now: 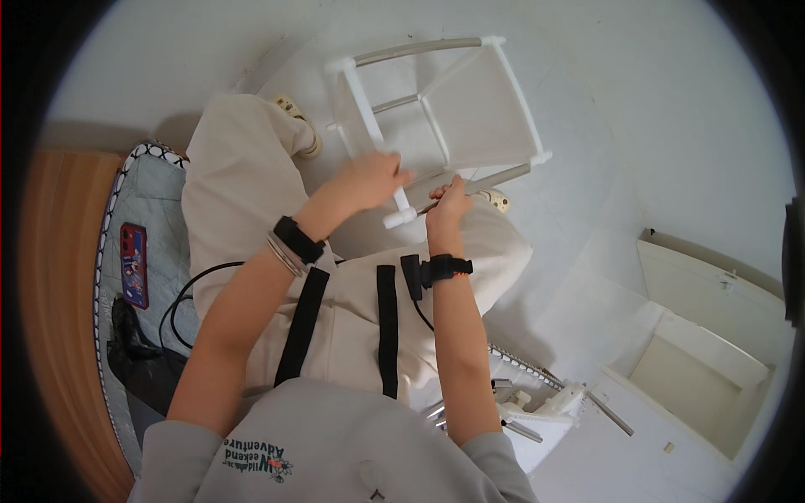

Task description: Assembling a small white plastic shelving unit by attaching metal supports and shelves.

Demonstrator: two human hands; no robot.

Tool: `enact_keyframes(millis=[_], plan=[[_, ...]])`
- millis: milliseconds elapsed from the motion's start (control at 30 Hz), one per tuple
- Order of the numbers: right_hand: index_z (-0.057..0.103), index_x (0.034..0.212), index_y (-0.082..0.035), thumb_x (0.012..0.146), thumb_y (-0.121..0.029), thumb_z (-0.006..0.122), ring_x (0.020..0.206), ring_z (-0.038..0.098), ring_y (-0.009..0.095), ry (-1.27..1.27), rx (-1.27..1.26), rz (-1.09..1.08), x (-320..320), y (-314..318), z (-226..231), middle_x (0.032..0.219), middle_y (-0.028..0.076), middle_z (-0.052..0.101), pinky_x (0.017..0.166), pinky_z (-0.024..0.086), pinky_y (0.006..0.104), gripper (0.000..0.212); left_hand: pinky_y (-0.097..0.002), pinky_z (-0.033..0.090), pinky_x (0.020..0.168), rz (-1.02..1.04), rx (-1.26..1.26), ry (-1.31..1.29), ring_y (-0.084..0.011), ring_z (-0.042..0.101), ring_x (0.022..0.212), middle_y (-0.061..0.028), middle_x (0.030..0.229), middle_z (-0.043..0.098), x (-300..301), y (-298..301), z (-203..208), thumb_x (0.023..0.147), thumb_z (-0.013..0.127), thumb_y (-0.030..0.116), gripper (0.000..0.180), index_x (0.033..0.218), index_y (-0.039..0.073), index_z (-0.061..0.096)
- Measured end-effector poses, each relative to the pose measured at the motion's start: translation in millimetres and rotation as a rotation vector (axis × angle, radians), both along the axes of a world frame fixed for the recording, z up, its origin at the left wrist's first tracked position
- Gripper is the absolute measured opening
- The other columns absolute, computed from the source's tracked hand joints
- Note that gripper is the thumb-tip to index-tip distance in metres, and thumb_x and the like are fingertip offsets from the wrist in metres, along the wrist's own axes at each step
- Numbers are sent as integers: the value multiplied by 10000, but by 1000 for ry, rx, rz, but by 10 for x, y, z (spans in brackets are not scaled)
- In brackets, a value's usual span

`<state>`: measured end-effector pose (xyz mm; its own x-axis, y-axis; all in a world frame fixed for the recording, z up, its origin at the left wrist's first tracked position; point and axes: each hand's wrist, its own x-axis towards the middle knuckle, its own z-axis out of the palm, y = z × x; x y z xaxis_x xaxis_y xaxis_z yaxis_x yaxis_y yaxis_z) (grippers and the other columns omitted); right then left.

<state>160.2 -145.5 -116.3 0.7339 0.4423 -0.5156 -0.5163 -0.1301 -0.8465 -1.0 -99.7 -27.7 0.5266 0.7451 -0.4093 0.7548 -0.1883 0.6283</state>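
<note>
A boxy rack frame (521, 105) of white plastic bars and grey metal tubes, with pale panels inside, stands in front of me between my feet. My left hand (369, 180) is closed over the white side bar (362, 101) on its near left side; the fingertips are partly hidden. Just right of it, my right hand (450, 201) has its fingers curled round the near metal tube (501, 178), close to the bar's lower end. A white corner joint (401, 218) shows below my hands.
A phone (134, 265) with a red-edged case and a black bag-like item (138, 352) lie on the grey cushion at left, beside wooden boards (67, 318). White plastic parts with metal tubes (545, 415) lie at lower right. An open white box (704, 369) stands beyond them.
</note>
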Motion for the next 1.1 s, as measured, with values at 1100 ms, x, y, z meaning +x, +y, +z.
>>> enact_keyframes(millis=[1100], plan=[[351,745,-68,780,-97,493,426,332,111,-41,54,-138,684,444,402,580,12,355,387,293,264,149,-376,413,549,395,328,92,-279,572,621,-95,616,574,-221,1654,-514,761,548,457,379,778,81,582]])
